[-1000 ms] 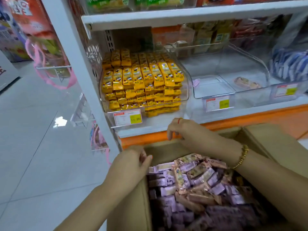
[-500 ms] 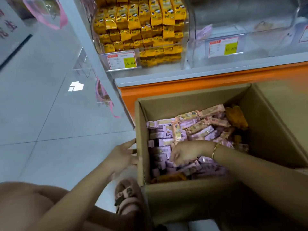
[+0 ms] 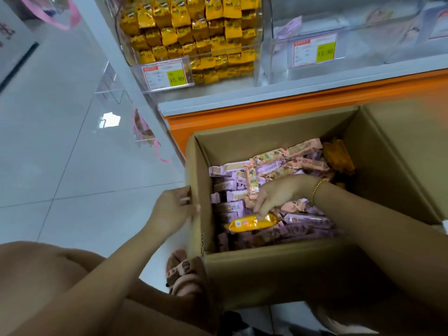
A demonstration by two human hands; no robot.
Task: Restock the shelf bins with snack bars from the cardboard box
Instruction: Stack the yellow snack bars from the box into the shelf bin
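- Brown cardboard box (image 3: 278, 270) is sitting open on the white tile floor (image 3: 60, 166), right in front of the orange shelf base (image 3: 291, 107).
- I am looking down into it, and it is holding lots of snack bars (image 3: 286, 170).
- Purple bars (image 3: 230, 192) are lying on the left side, pink bars (image 3: 308, 163) are lying on the far side, and a few orange bars (image 3: 338, 156) are sitting in the far right corner.
- My right hand (image 3: 278, 195) is reaching down into the middle of the box, with a gold bracelet (image 3: 317, 187) on the wrist.
- Its fingers are bending down and pinching a yellow bar (image 3: 252, 223), which is lying across the purple ones on the near side of the pile.
- My left hand (image 3: 172, 212) is gripping the top edge of the box's left wall, with the fingers bent round it.
- Far away on the shelf, a clear bin (image 3: 257, 44) is holding piles of yellow packs (image 3: 194, 32), and a price tag (image 3: 167, 75) is hanging on its front.
- Another clear bin (image 3: 363, 57) is standing just to its right with its own tag (image 3: 315, 50); I cannot tell what is lying inside.
- Pink sandal (image 3: 184, 272) is touching the box's near left corner.
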